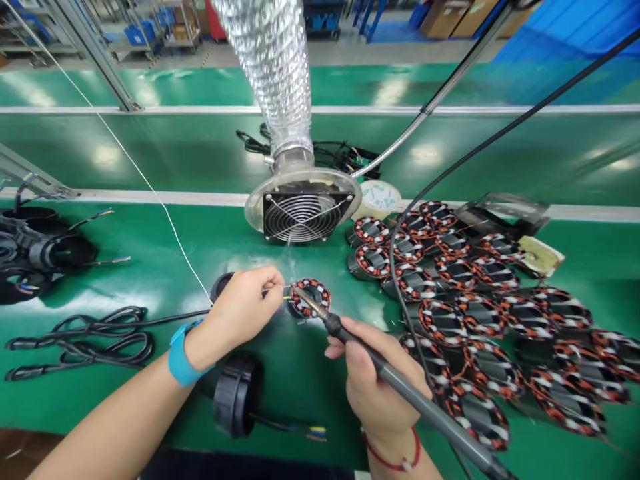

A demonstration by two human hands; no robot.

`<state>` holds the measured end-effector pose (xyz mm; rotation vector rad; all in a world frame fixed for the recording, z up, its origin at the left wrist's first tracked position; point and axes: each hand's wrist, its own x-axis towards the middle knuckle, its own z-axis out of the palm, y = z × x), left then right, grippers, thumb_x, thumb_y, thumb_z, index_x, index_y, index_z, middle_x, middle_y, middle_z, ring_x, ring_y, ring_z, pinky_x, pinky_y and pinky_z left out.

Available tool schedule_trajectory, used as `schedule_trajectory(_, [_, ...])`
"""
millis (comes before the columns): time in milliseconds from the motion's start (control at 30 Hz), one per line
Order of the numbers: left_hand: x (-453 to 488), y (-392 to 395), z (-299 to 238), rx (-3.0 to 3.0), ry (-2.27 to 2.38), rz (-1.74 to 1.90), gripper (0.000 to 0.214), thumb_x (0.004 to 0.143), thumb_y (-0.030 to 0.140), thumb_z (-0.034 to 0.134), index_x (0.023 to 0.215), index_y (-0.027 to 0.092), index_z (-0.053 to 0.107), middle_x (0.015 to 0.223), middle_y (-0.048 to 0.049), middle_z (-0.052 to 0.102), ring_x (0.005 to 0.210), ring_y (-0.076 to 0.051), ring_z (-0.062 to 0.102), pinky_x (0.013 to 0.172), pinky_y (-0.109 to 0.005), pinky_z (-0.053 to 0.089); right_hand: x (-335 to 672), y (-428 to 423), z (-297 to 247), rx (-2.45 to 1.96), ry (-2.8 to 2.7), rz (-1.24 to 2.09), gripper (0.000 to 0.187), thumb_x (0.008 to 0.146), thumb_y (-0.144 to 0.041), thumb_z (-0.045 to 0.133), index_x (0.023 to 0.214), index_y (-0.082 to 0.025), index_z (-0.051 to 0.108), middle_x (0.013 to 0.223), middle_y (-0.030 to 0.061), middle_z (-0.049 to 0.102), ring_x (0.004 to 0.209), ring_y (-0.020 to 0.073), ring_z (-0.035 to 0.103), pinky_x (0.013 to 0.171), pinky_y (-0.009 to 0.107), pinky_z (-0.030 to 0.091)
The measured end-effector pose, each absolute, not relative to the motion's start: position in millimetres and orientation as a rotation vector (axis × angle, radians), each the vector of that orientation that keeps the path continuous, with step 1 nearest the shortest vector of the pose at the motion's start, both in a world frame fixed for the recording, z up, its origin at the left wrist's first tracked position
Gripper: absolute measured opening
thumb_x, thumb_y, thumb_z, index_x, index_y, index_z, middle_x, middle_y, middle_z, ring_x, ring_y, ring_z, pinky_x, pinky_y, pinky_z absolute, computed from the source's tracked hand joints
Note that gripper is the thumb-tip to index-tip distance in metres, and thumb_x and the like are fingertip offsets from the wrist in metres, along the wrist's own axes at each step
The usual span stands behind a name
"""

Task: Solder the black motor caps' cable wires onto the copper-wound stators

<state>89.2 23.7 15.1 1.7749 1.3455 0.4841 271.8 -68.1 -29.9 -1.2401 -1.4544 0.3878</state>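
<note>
My left hand (245,303), with a blue wrist strap, is closed in a pinch on a thin wire at the left edge of a copper-wound stator (323,292). My right hand (383,383) is wrapped around a soldering iron (435,413). The iron's tip reaches the stator's upper left edge, close to the wire end; whether they touch is too small to tell. Behind my left hand, a black round housing (220,287) is partly hidden. Below my hands lies another black housing (237,397), with a cable and bare-ended coloured wires (315,432) sticking out.
A fume extractor fan (301,217) on a foil duct (283,73) hangs just beyond the stator. Rows of wound stators (480,317) crowd the right side. Black housings (45,250) and coiled cables (110,333) lie left. A black cord (480,160) crosses the right.
</note>
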Motion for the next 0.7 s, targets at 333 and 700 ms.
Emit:
schedule_trajectory(333, [89.1,24.1,12.6,1.861,1.366,0.52,0.015,0.082,0.013,0.048,0.068,0.017,0.053,0.058,0.0058,0.051,0.057,-0.009,0.043,0.06,-0.023,0.033,267.8,-71.1,-38.0,-1.218,-1.352,0.42,0.027,0.087,-0.019,0.066,0.113,-0.026,0.069,0.078,-0.0005,0.075,0.058,0.0167,0.071,0.056,0.031,0.061])
schedule_trajectory(700, [89.3,25.2,11.8,1.898,1.367,0.529,0.014,0.083,0.015,0.049,0.07,0.016,0.055,0.058,0.0058,0.052,0.055,-0.008,0.042,0.059,-0.023,0.034,264.9,-70.8,-37.5,-1.177,-1.33,0.444,0.028,0.089,-0.018,0.064,0.115,-0.027,0.068,0.08,-0.0003,0.074,0.061,0.0164,0.07,0.061,0.032,0.062])
